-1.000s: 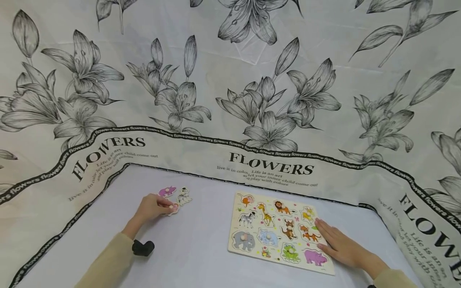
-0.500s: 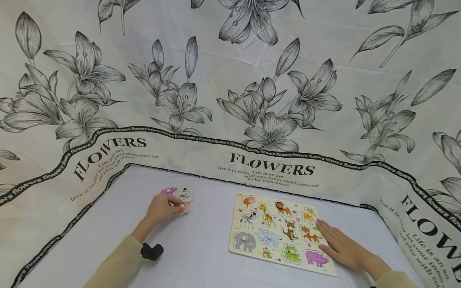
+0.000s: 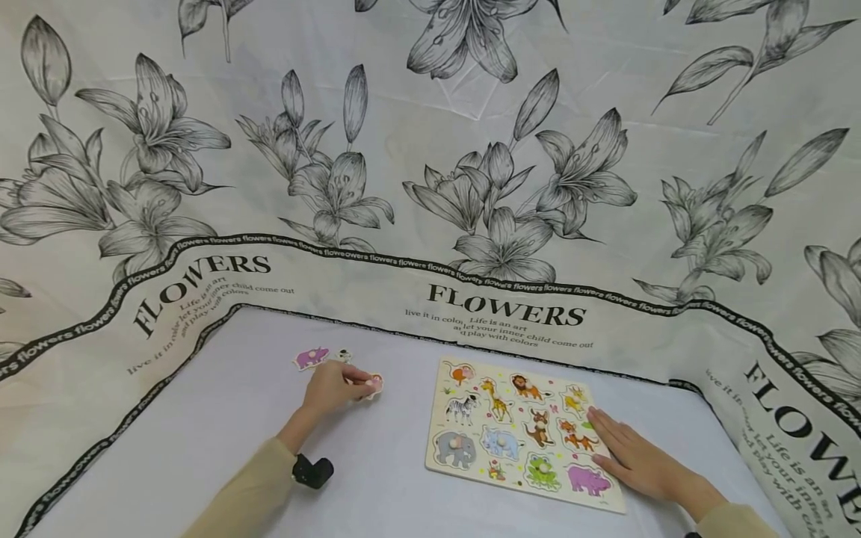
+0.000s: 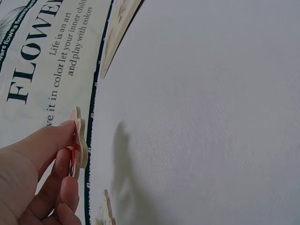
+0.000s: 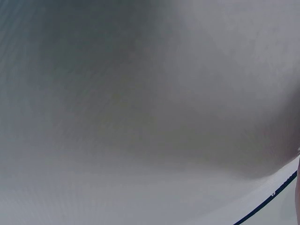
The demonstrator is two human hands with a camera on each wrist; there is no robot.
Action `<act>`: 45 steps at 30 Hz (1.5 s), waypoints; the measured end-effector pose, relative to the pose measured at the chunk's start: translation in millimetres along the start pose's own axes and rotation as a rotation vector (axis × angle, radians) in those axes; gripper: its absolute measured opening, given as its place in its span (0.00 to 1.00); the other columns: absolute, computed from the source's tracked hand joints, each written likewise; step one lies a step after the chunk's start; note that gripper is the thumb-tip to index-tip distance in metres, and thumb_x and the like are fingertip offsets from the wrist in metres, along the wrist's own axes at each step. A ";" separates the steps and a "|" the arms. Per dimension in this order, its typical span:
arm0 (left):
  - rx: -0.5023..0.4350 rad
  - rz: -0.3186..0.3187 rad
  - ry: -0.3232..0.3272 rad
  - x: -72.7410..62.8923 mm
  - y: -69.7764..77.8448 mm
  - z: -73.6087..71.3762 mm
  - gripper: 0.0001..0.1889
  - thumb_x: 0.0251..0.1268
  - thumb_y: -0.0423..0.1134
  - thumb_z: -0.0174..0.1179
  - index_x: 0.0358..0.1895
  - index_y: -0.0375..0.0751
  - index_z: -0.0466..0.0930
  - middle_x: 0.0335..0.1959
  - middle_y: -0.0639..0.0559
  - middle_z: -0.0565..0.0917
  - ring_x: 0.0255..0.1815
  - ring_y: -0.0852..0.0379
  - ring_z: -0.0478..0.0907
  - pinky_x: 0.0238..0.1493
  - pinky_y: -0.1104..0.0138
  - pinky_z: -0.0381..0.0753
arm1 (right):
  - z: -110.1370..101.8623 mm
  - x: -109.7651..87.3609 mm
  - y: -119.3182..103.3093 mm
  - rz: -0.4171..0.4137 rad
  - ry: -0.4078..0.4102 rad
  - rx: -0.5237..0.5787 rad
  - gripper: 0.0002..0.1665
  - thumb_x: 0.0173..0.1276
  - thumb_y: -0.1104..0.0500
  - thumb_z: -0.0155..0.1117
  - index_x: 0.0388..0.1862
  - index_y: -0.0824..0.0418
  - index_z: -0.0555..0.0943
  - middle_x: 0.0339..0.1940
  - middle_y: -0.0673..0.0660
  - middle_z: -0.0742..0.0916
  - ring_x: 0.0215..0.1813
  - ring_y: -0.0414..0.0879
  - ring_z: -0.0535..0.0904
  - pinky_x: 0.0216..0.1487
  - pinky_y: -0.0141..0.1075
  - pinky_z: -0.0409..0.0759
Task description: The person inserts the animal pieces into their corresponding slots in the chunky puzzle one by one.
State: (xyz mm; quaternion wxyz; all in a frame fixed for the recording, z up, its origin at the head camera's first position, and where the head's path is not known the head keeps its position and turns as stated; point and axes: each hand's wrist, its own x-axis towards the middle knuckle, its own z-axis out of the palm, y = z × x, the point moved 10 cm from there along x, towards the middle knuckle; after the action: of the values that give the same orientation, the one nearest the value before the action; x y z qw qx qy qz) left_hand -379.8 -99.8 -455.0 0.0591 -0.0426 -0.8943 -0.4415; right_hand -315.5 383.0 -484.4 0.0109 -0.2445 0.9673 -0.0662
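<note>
My left hand (image 3: 334,390) pinches a small pink wooden puzzle piece (image 3: 374,385) between thumb and fingers, left of the puzzle board. In the left wrist view the piece (image 4: 80,143) is seen edge-on, with its shadow on the white cloth. The animal puzzle board (image 3: 494,371) lies flat on the right half of the table, with lion, giraffe, zebra, frog and other animals on it. Across its right edge rests my right hand (image 3: 639,459), fingers straight. The right wrist view shows mostly blurred white cloth.
A purple animal piece (image 3: 312,358) with a round knob lies beyond my left hand. Beside it a black-and-white piece (image 3: 344,356) is partly hidden by that hand. A flower-printed cloth (image 3: 377,299) rises around the table's back and sides.
My left hand has moved right with the pink puzzle piece, away from the purple piece and towards the board. My right hand has stayed on the board's edge.
</note>
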 end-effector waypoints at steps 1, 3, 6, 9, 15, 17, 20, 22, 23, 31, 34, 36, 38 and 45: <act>0.000 0.005 0.001 0.3 1.9 2.2 0.09 0.47 0.42 0.74 0.31 0.43 0.89 0.19 0.56 0.84 0.18 0.63 0.73 0.19 0.71 0.66 | -0.1 -0.1 -0.5 -0.003 0.001 0.002 0.41 0.74 0.41 0.47 0.75 0.64 0.55 0.75 0.67 0.63 0.67 0.13 0.24 0.62 0.10 0.23; -0.003 0.006 -0.002 1.0 5.6 6.8 0.09 0.47 0.43 0.74 0.31 0.43 0.89 0.19 0.56 0.84 0.18 0.63 0.72 0.19 0.71 0.66 | -0.2 -0.1 -0.9 -0.005 0.004 0.006 0.41 0.74 0.41 0.48 0.75 0.65 0.55 0.75 0.68 0.63 0.68 0.13 0.24 0.62 0.10 0.23; -0.009 0.002 -0.002 2.2 10.4 12.8 0.09 0.47 0.43 0.74 0.31 0.43 0.89 0.19 0.56 0.84 0.18 0.63 0.73 0.19 0.71 0.66 | -0.4 -0.1 -1.1 -0.004 0.006 0.010 0.41 0.74 0.41 0.48 0.75 0.65 0.55 0.75 0.68 0.63 0.67 0.13 0.24 0.62 0.10 0.23; -0.011 0.001 -0.003 3.2 14.8 19.0 0.09 0.47 0.42 0.74 0.31 0.43 0.89 0.19 0.55 0.85 0.18 0.64 0.74 0.19 0.71 0.67 | -0.7 0.0 -0.6 0.004 0.005 0.011 0.41 0.74 0.41 0.48 0.76 0.64 0.54 0.75 0.68 0.63 0.67 0.13 0.24 0.62 0.10 0.23; 0.005 0.012 -0.006 3.4 22.8 28.1 0.09 0.48 0.43 0.74 0.31 0.43 0.89 0.19 0.55 0.85 0.18 0.64 0.74 0.19 0.71 0.67 | -1.6 -0.8 -1.5 0.005 0.006 0.020 0.41 0.74 0.41 0.48 0.75 0.65 0.55 0.75 0.68 0.62 0.67 0.13 0.24 0.62 0.10 0.23; 0.011 0.024 -0.008 3.4 25.5 30.8 0.09 0.48 0.43 0.74 0.31 0.43 0.89 0.19 0.55 0.85 0.18 0.64 0.73 0.19 0.72 0.67 | -1.8 -0.9 -1.8 0.003 0.005 0.020 0.41 0.74 0.41 0.48 0.75 0.65 0.55 0.75 0.68 0.63 0.67 0.13 0.24 0.62 0.10 0.23; 0.014 0.036 -0.013 3.9 28.5 35.5 0.09 0.48 0.42 0.74 0.31 0.42 0.89 0.19 0.54 0.85 0.17 0.64 0.74 0.19 0.72 0.67 | -2.0 -0.8 -1.7 0.002 0.005 0.021 0.41 0.74 0.41 0.48 0.75 0.65 0.55 0.75 0.68 0.63 0.67 0.13 0.24 0.62 0.10 0.23; 0.013 0.038 -0.019 4.7 29.3 39.1 0.09 0.48 0.42 0.74 0.31 0.41 0.89 0.20 0.54 0.85 0.17 0.64 0.74 0.19 0.72 0.67 | -1.7 -0.7 -1.4 0.002 0.003 0.023 0.41 0.74 0.41 0.48 0.75 0.65 0.55 0.75 0.68 0.62 0.67 0.13 0.24 0.62 0.10 0.23; 0.019 0.038 -0.019 5.2 29.5 40.9 0.10 0.48 0.43 0.74 0.31 0.42 0.89 0.20 0.54 0.85 0.17 0.64 0.74 0.19 0.72 0.68 | -1.4 -0.7 -1.3 0.002 0.001 0.025 0.41 0.74 0.41 0.48 0.75 0.65 0.55 0.75 0.68 0.62 0.67 0.13 0.24 0.62 0.10 0.23; 0.047 0.032 -0.041 13.9 33.9 56.0 0.10 0.49 0.45 0.73 0.32 0.44 0.89 0.22 0.55 0.85 0.18 0.64 0.73 0.21 0.71 0.68 | -0.8 -0.5 -1.0 0.007 -0.002 0.035 0.41 0.74 0.41 0.48 0.75 0.65 0.55 0.75 0.68 0.62 0.67 0.13 0.24 0.62 0.10 0.23; 0.057 0.037 -0.044 17.9 37.4 60.8 0.10 0.49 0.45 0.73 0.32 0.45 0.89 0.24 0.55 0.85 0.19 0.64 0.72 0.22 0.71 0.69 | -0.4 -0.2 -0.4 0.015 -0.011 0.046 0.42 0.74 0.41 0.48 0.76 0.65 0.55 0.76 0.67 0.61 0.67 0.13 0.24 0.62 0.10 0.23; 0.054 0.037 -0.048 20.6 39.5 64.2 0.10 0.49 0.45 0.73 0.32 0.45 0.89 0.25 0.55 0.86 0.20 0.64 0.72 0.23 0.71 0.69 | 0.0 -0.2 0.3 0.023 -0.016 0.054 0.42 0.74 0.40 0.48 0.76 0.65 0.54 0.76 0.67 0.61 0.66 0.13 0.24 0.62 0.10 0.23; 0.047 0.035 -0.054 23.3 40.6 67.9 0.10 0.49 0.45 0.73 0.32 0.45 0.89 0.25 0.55 0.85 0.20 0.64 0.73 0.23 0.71 0.69 | 0.5 -0.2 0.9 0.028 -0.021 0.056 0.42 0.74 0.40 0.47 0.76 0.64 0.54 0.76 0.67 0.61 0.66 0.13 0.24 0.61 0.10 0.23; 0.046 0.025 -0.074 30.6 46.3 79.6 0.10 0.50 0.44 0.73 0.33 0.44 0.88 0.26 0.55 0.85 0.21 0.64 0.74 0.24 0.71 0.70 | 2.4 -0.2 2.8 0.037 -0.025 0.054 0.42 0.74 0.40 0.47 0.76 0.62 0.53 0.76 0.66 0.60 0.67 0.13 0.24 0.61 0.10 0.23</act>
State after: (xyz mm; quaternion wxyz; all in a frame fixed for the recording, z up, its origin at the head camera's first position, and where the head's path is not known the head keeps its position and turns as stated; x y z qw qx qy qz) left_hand -409.5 -7.7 -462.2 0.0325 -0.0689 -0.9051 -0.4183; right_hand -316.5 385.2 -487.1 0.0309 -0.2268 0.9694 -0.0889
